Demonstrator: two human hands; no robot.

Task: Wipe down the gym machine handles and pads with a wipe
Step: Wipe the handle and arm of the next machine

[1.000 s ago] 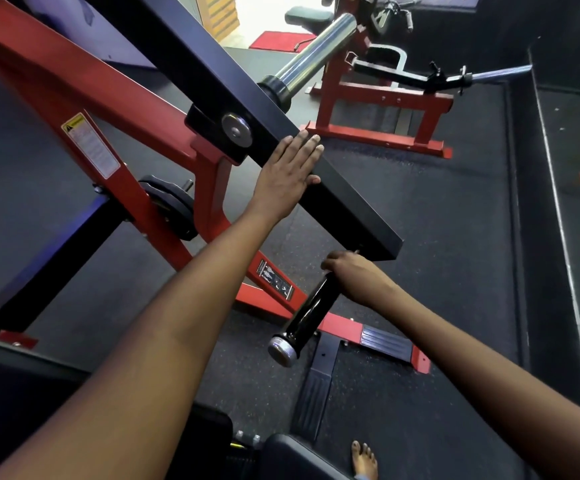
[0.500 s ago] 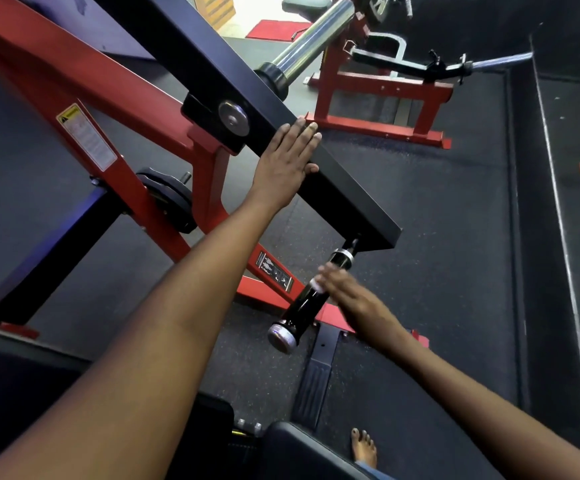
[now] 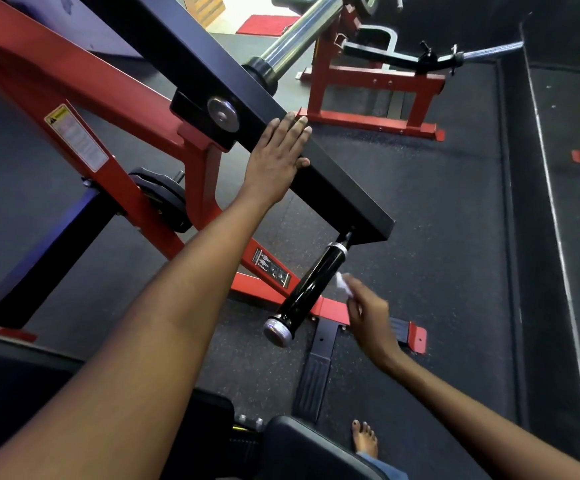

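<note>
The left hand [image 3: 278, 157] rests flat, fingers straight, on the black square steel lever arm [image 3: 337, 192], while the right hand [image 3: 368, 317] pinches a small white crumpled wipe [image 3: 343, 284] just beside the glossy black cylindrical handle [image 3: 311, 287].

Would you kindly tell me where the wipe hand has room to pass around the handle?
Open floor lies right of the black handle, where the right hand holds the wipe. Left is crowded: the red frame runs close beneath.
</note>
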